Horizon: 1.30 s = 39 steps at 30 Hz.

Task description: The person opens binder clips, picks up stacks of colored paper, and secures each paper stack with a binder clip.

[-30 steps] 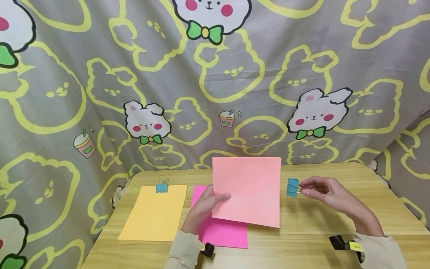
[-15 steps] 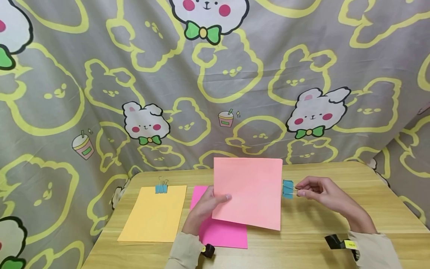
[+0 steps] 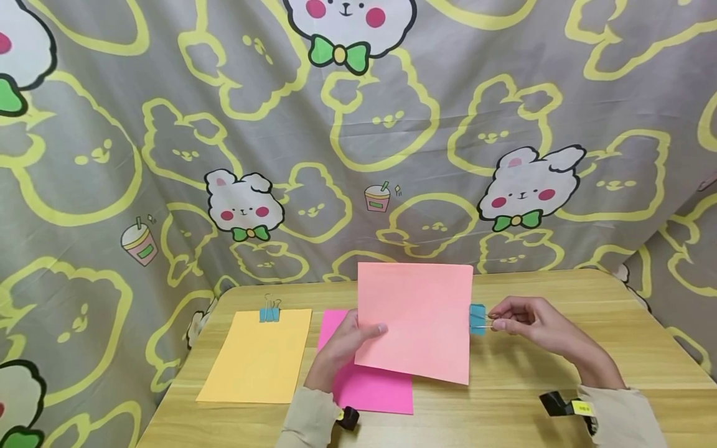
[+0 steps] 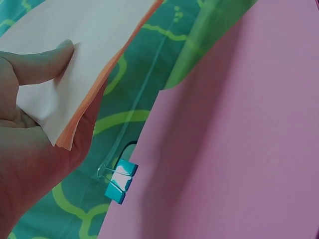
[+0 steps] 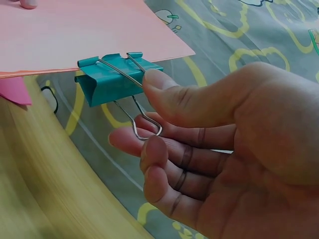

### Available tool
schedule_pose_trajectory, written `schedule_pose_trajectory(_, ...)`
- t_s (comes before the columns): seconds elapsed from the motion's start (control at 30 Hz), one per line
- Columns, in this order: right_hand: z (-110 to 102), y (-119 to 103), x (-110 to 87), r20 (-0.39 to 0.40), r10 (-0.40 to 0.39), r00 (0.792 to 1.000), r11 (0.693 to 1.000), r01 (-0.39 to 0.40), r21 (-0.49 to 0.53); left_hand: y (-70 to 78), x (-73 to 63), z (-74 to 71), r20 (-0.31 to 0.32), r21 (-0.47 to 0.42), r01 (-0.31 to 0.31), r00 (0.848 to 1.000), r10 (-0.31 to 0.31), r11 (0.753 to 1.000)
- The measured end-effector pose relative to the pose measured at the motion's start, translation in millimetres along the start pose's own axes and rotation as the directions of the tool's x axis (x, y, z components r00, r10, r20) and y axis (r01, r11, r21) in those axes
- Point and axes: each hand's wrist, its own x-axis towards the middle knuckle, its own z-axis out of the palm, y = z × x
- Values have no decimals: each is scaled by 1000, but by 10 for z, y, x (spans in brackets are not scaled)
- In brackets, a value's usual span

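Note:
A stack of light pink paper is held up over the table by my left hand, its thumb on the front face and the other fingers behind. In the left wrist view the stack's layered edge shows beside the left hand. At the right edge of the paper is a teal binder clip. My right hand pinches the clip's wire handles. The right wrist view shows the clip against the paper edge, between thumb and fingers; how far its mouth reaches over the sheets is hard to tell.
Yellow paper lies at the left of the wooden table, with another teal binder clip on its far edge. Bright magenta paper lies partly under the held stack. A patterned curtain hangs behind.
My right hand has moved left with the binder clip, from a gap beside the light pink paper to its right edge. My left hand and the stack have shifted very slightly right.

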Motion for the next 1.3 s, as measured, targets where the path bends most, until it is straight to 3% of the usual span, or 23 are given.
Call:
schedule_pose_trajectory(0.47, 57, 8, 47, 68, 46, 997, 996, -50, 68, -20, 2, 44, 0, 22, -19, 1000, 19, 1000)
schedule_pose_trajectory(0.8, 67, 10, 61, 75, 43, 996, 996, -48, 70, -23, 3, 79, -5, 56, -29, 1000, 29, 998)
schedule_pose_trajectory(1.3, 51, -30, 40, 87, 48, 995, 996, -54, 69, -35, 20, 128, 2, 32, -31, 1000, 31, 999)
